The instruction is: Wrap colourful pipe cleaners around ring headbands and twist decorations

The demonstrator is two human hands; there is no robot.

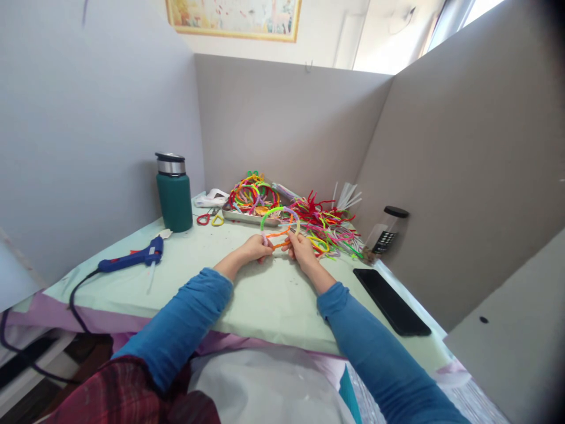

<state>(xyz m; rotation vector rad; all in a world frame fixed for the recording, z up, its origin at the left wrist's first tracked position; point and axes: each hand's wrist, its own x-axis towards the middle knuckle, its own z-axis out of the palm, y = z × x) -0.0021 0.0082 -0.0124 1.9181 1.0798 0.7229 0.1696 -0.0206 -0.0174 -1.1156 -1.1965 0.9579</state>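
Pipe-cleaner hoop [270,213] up at the centre of the frame, green, lilac and yellow around its arc, and both your hands are on it! Your left hand [257,248] pinches its lower left, your right hand [302,249] grips its lower right, with orange strands [279,234] running between them. Just behind, a metal tray [247,218] brims with bright rings [253,191], red-and-yellow-handled scissors [216,221] beside it. Loose pipe cleaners [315,212] sprawl right of that tray. Over at centre left, a blue glue gun [132,258] lies near your green bottle [174,197]; at lower right, a black phone [391,301] rests flat on the table [212,253].
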